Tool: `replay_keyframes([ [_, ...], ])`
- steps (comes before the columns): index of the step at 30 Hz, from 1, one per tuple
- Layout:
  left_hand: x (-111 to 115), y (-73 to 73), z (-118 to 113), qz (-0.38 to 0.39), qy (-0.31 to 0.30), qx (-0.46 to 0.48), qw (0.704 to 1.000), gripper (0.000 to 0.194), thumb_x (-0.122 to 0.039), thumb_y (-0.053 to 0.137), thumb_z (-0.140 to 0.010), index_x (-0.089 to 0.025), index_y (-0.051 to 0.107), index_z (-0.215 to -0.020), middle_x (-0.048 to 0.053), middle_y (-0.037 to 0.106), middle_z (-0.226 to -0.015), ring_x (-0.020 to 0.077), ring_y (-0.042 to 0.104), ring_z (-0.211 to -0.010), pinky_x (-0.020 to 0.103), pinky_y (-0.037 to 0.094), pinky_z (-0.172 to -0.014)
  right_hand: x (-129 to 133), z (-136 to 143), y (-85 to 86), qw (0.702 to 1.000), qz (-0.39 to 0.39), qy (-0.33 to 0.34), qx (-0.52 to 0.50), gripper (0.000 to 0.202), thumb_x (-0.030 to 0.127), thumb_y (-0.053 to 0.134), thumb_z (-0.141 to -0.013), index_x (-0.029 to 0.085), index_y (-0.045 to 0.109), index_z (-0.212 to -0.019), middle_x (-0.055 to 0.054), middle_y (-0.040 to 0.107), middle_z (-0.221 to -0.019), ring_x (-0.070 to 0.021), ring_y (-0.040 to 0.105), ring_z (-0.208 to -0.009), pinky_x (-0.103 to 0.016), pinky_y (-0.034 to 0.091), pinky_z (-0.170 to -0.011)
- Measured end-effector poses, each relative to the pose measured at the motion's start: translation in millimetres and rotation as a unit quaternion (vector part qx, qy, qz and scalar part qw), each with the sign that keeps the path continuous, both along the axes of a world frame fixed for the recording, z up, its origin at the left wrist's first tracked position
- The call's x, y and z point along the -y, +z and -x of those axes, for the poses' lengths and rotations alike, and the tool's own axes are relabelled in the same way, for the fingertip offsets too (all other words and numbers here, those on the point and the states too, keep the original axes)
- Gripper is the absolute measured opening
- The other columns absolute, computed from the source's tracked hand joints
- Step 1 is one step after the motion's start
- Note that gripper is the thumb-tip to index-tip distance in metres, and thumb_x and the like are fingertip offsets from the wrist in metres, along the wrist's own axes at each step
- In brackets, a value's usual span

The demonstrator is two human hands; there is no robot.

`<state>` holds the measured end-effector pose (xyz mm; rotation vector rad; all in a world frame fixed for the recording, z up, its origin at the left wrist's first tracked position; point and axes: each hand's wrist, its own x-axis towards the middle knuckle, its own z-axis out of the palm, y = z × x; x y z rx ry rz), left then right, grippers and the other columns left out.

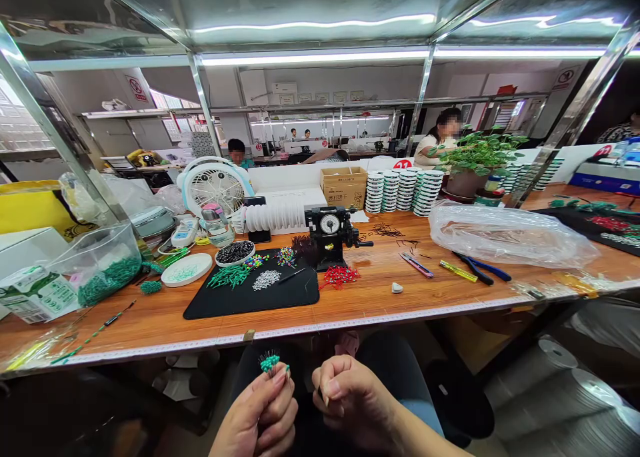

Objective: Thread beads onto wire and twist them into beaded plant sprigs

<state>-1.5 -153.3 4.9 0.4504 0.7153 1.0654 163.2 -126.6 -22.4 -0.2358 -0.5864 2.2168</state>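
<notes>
Below table edge: L hand (265, 404) pinching green beads (270, 362); R hand (345, 387) pinched, contents unclear

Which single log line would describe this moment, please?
Left hand: holding green bead cluster | right hand: fingertips together, contents unclear | ahead: black mat on table

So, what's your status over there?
Left hand holding green beads on dark wires. Right hand pinched shut; contents unclear. Both hands below the table's front edge.
</notes>
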Motion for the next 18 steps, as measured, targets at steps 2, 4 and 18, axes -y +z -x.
replay_keyframes([
  [2,0,-0.3,1,0.003,0.002,0.003,1.0,0.024,-0.025,0.068,-0.077,-0.017,0.048,-0.066,-0.011,0.022,-0.049,0.0009,0.009,-0.037,0.013,0.011,-0.032,-1,0,-1.4,1.0,0.007,-0.006,-0.002,0.013,0.006,0.061,-0.059,0.012,0.052,-0.052,0.004,0.041,-0.049,-0.0052,0.033,-0.041,-0.019,0.015,-0.038],
  [4,0,0.2,0,0.006,0.003,0.003,1.0,0.024,-0.025,0.068,-0.076,-0.017,0.048,-0.066,-0.011,0.021,-0.049,0.0011,0.009,-0.038,0.013,0.011,-0.032,-1,0,-2.5,1.0,0.014,-0.014,0.005,0.016,0.008,0.063,-0.059,0.013,0.05,-0.051,0.005,0.04,-0.049,-0.0052,0.032,-0.042,-0.019,0.015,-0.039],
  [18,-7,-10.3,0,-0.08,0.046,-0.265,0.96,0.026,-0.04,0.072,-0.07,-0.017,0.06,-0.068,-0.006,0.037,-0.049,0.0066,0.028,-0.045,0.018,0.028,-0.043,3,6,-5.6,0.876,-0.24,-0.193,0.372,0.033,0.033,0.079,-0.063,0.017,0.07,-0.09,-0.001,0.062,-0.076,-0.0133,0.051,-0.068,-0.025,0.039,-0.065],
])
